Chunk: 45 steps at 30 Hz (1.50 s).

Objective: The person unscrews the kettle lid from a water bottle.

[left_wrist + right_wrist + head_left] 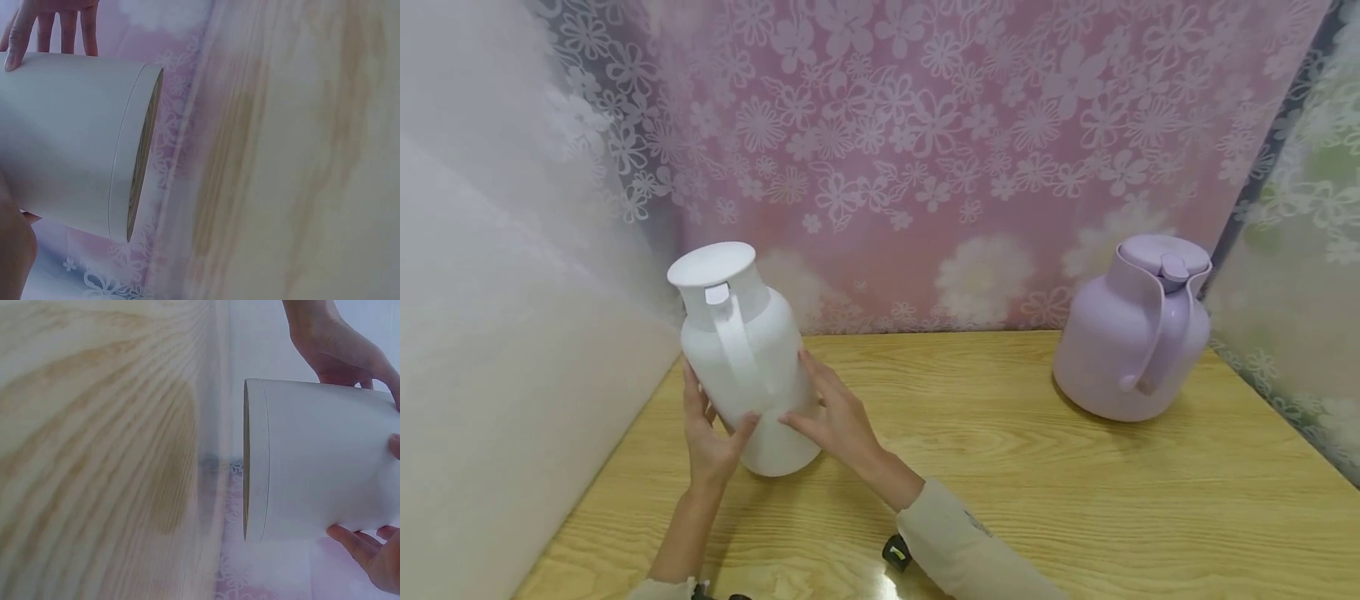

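Observation:
Both hands hold a white thermos jug (737, 342) at the left of the head view, with its lid and handle toward me. My left hand (711, 446) grips its lower left side, thumb across the front. On the lower right side is my right hand (842, 417), its thumb also on the front. The jug leans slightly to the left. In the left wrist view the base of the white jug (75, 137) is off the table, and the right wrist view shows the same gap below the white jug (325, 456). The palms are mostly hidden.
A lilac thermos jug (1127, 333) stands at the right rear of the wooden table (970, 442). A flowered pink curtain (925, 167) hangs behind, and a pale wall (512, 333) borders the left. A small black object (897, 552) is beside the right sleeve.

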### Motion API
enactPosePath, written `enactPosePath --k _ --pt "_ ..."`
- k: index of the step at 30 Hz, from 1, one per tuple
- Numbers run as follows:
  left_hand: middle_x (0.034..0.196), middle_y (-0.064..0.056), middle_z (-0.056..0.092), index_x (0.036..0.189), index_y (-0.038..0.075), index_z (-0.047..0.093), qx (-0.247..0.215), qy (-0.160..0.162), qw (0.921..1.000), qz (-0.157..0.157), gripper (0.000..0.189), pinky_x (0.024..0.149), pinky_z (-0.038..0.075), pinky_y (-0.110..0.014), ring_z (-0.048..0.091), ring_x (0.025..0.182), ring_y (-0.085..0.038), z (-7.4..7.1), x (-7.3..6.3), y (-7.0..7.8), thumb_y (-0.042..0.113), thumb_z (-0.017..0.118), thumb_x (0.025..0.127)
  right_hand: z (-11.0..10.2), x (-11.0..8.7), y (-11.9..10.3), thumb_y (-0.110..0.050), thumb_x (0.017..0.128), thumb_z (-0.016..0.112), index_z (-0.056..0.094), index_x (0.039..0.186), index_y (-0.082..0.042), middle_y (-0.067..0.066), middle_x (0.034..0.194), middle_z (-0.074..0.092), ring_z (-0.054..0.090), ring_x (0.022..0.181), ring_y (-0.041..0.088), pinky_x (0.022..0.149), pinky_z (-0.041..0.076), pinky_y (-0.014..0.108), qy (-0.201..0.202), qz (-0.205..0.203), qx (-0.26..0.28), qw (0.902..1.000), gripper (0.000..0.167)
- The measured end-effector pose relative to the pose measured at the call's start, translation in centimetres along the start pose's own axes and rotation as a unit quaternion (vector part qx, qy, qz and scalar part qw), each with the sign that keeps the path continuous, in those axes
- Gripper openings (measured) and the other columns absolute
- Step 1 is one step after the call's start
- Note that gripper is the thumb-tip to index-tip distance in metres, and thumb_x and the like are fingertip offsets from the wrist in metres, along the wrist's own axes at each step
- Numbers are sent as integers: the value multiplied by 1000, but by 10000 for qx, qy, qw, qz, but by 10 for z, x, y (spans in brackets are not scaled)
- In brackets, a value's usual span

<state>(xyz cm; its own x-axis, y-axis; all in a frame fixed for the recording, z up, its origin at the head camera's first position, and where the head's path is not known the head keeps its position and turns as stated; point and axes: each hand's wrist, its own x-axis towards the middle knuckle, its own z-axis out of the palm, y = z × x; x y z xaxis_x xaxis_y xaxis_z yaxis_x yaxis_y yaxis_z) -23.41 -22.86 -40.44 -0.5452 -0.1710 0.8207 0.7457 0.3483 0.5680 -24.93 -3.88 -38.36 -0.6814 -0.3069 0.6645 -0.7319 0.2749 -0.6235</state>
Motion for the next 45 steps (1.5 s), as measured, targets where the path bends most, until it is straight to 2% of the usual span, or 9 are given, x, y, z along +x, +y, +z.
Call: enactPosePath --k 7,17,21,28,31,38,45 --pt "148 -15 21 144 -2 10 -190 -95 9998 17 102 92 39 -26 39 123 -19 10 -3 6 10 79 70 -12 -10 -4 -23 75 77 32 144 -12 5 142 37 44 120 22 75 50 29 246 -51 -241 9994 84" --pt "146 -16 23 145 -1 8 -389 -350 9984 233 100 94 38 -27 38 124 -21 21 -7 11 32 74 77 -24 -25 -10 -20 74 78 31 144 -14 5 141 37 45 119 23 74 51 36 528 -54 -163 9985 85" --pt "147 -17 22 144 -2 8 -475 -406 9976 282 100 94 38 -28 39 124 -22 25 -8 12 33 74 77 -28 -30 -10 -20 73 79 31 144 -14 4 141 37 44 120 23 74 51 34 607 -86 -234 9978 86" --pt "146 -14 25 145 1 11 -423 -527 9977 115 98 94 37 -26 39 124 -20 29 -12 14 26 76 75 -30 -38 -8 -19 73 79 30 145 -14 6 142 36 45 119 25 74 51 34 730 -31 -316 9968 88" --pt "146 -15 26 145 0 11 -521 -519 9972 137 98 93 39 -27 41 123 -21 31 -14 14 24 76 75 -31 -41 -8 -19 72 80 31 144 -12 6 141 37 46 118 24 73 51 32 783 -75 -403 9961 88" --pt "145 -16 26 145 0 9 -620 -622 9957 309 98 94 38 -27 40 122 -20 40 -17 14 41 70 79 -37 -48 -9 -17 71 80 33 143 -9 10 140 39 46 117 26 73 52 33 864 -54 -518 9949 86" --pt "146 -14 25 144 -1 8 -737 -684 9939 445 99 94 38 -27 40 123 -20 50 -16 16 40 70 79 -45 -51 -7 -16 71 80 36 141 -7 11 139 40 47 116 26 73 51 31 966 -42 -633 9933 84"
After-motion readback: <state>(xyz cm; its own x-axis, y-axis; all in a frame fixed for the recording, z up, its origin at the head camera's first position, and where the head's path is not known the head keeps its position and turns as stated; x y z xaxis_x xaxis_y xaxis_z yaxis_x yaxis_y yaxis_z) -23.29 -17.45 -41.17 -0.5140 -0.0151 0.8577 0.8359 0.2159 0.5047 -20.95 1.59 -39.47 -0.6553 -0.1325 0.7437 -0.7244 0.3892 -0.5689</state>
